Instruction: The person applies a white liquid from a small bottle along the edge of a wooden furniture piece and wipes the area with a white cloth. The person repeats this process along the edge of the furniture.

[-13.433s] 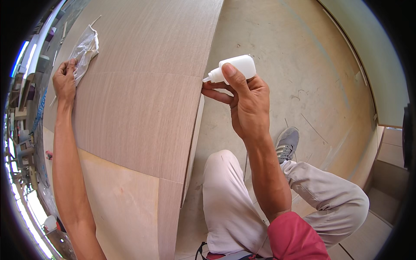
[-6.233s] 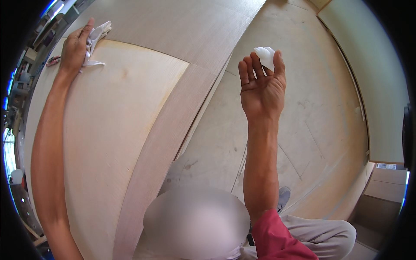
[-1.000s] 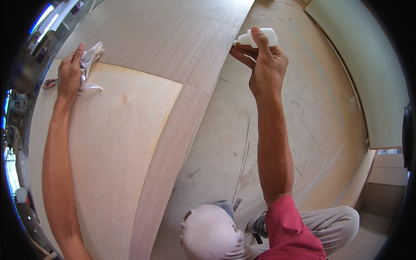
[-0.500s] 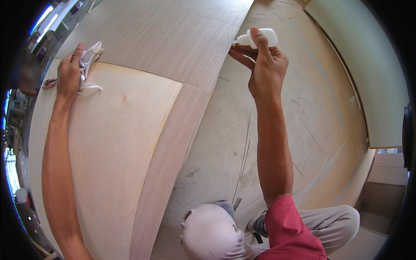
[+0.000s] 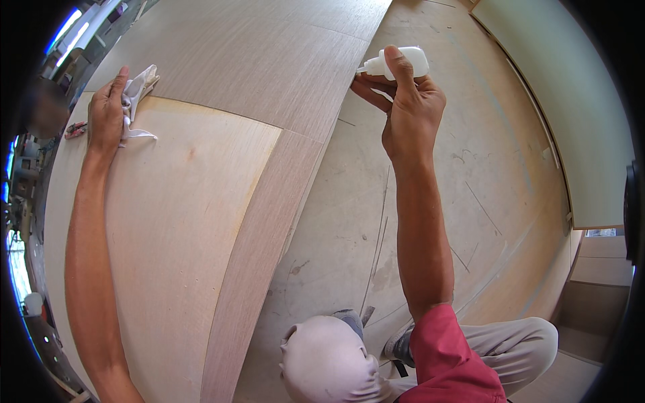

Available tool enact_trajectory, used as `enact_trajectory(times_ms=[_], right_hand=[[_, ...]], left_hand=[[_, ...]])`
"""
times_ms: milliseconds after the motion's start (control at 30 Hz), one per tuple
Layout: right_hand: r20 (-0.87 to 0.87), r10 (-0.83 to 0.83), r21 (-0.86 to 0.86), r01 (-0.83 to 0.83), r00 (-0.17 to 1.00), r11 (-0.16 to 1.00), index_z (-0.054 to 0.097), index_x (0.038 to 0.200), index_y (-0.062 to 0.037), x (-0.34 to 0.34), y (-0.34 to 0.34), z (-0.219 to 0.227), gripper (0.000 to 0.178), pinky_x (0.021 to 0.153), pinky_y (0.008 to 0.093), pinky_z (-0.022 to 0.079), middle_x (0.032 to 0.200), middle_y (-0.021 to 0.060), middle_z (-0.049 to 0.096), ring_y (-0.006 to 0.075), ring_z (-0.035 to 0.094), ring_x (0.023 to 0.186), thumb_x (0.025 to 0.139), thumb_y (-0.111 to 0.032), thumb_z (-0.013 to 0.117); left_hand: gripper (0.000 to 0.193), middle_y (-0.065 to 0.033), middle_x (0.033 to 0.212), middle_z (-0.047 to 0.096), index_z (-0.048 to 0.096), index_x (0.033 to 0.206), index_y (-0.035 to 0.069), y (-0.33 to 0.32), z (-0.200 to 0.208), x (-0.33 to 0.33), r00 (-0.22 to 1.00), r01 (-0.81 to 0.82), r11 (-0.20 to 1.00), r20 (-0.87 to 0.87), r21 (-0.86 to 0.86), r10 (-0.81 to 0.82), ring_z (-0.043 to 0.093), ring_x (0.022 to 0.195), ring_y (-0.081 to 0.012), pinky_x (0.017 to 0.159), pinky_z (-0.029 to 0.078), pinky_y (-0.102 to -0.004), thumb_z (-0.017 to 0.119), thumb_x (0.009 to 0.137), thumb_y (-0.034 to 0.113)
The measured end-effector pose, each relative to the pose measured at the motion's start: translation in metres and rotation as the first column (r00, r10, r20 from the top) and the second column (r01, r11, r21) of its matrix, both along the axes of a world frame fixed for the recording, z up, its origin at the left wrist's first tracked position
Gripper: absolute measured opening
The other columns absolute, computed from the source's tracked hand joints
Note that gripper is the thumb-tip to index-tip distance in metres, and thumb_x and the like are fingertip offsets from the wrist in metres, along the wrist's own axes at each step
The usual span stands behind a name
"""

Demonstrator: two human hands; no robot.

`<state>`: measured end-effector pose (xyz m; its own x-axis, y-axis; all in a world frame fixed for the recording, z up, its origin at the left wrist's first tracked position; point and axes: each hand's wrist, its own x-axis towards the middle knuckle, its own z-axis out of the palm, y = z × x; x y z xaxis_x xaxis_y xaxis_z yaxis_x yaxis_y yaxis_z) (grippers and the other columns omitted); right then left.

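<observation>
In my right hand is a small white squeeze bottle, tipped on its side between thumb and fingers. Its narrow nozzle points left and meets the right edge of a large wooden panel; whether it touches cannot be made out. Some fingertips rest by that edge, below the nozzle. My left hand lies on the panel's far left part, closed around a crumpled white cloth. Grey-brown wood-grain veneer covers the panel's far part and its right border, around a paler bare area.
A small red-handled tool lies on the panel, left of my left hand. Dusty, scratched floor runs along the right side. A long pale board stands far right, with wooden boxes nearer. My bent knee is close to the panel.
My right hand and the bottle have shifted very slightly left and toward me along the panel's edge. The left hand and cloth stay nearly in place.
</observation>
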<state>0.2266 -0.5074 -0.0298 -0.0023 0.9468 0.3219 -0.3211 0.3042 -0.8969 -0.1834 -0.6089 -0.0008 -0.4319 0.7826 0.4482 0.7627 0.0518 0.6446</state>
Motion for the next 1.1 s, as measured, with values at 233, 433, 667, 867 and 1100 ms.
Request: enact_trajectory(times_ms=[233, 433, 667, 867, 1100], right_hand=[[-0.016, -0.030, 0.001, 0.030, 0.999, 1.000, 0.062, 0.100, 0.0078, -0.001, -0.003, -0.002, 0.040, 0.067, 0.0404, 0.067, 0.087, 0.0189, 0.067, 0.0293, 0.075, 0.077, 0.093, -0.031, 0.072], [-0.013, -0.029, 0.004, 0.029, 0.999, 1.000, 0.062, 0.101, 0.0078, -0.002, -0.008, -0.004, 0.043, 0.068, 0.0408, 0.067, 0.088, 0.0187, 0.066, 0.0297, 0.075, 0.079, 0.092, -0.033, 0.073], [-0.015, -0.030, -0.003, 0.030, 0.999, 1.000, 0.063, 0.101, 0.0063, -0.002, -0.013, -0.004, 0.043, 0.068, 0.0401, 0.067, 0.088, 0.0174, 0.067, 0.0288, 0.075, 0.078, 0.092, -0.034, 0.073], [-0.030, -0.029, 0.012, 0.030, 0.999, 0.999, 0.063, 0.099, 0.0064, -0.004, -0.019, -0.002, 0.041, 0.066, 0.0391, 0.067, 0.086, 0.0176, 0.067, 0.0269, 0.075, 0.076, 0.092, -0.033, 0.073], [-0.030, -0.046, -0.005, 0.046, 0.998, 0.999, 0.064, 0.097, 0.0060, -0.005, -0.025, -0.002, 0.039, 0.066, 0.0389, 0.067, 0.085, 0.0171, 0.067, 0.0268, 0.074, 0.077, 0.093, -0.032, 0.073]], left_hand=[[0.057, 0.0057, 0.064, 0.037, 0.058, 0.068, 0.007, 0.001, 0.000, -0.001, 1.000, 0.008, 1.000, -0.005, -0.008, -0.008, 0.032, 0.061, -0.0071, 0.056, 0.025, -0.0276, 0.052, 0.102, 0.052], [0.056, 0.0066, 0.062, 0.036, 0.059, 0.068, 0.008, 0.000, -0.001, 0.000, 1.000, -0.005, 1.000, -0.009, 0.013, 0.005, 0.032, 0.059, -0.0066, 0.055, 0.025, -0.0274, 0.051, 0.102, 0.052], [0.056, 0.0074, 0.060, 0.036, 0.054, 0.064, 0.012, 0.001, 0.000, 0.002, 1.000, 0.002, 1.000, 0.005, 0.005, -0.002, 0.032, 0.055, -0.0050, 0.051, 0.023, -0.0268, 0.051, 0.102, 0.052], [0.056, 0.0073, 0.060, 0.036, 0.054, 0.064, 0.012, 0.001, -0.001, -0.001, 1.000, 0.012, 1.000, 0.011, -0.001, -0.012, 0.032, 0.054, -0.0050, 0.051, 0.023, -0.0267, 0.051, 0.102, 0.053], [0.056, 0.0068, 0.061, 0.036, 0.056, 0.066, 0.010, 0.000, 0.002, 0.001, 1.000, 0.011, 1.000, -0.011, -0.021, -0.012, 0.032, 0.057, -0.0060, 0.053, 0.024, -0.0275, 0.051, 0.102, 0.052]])
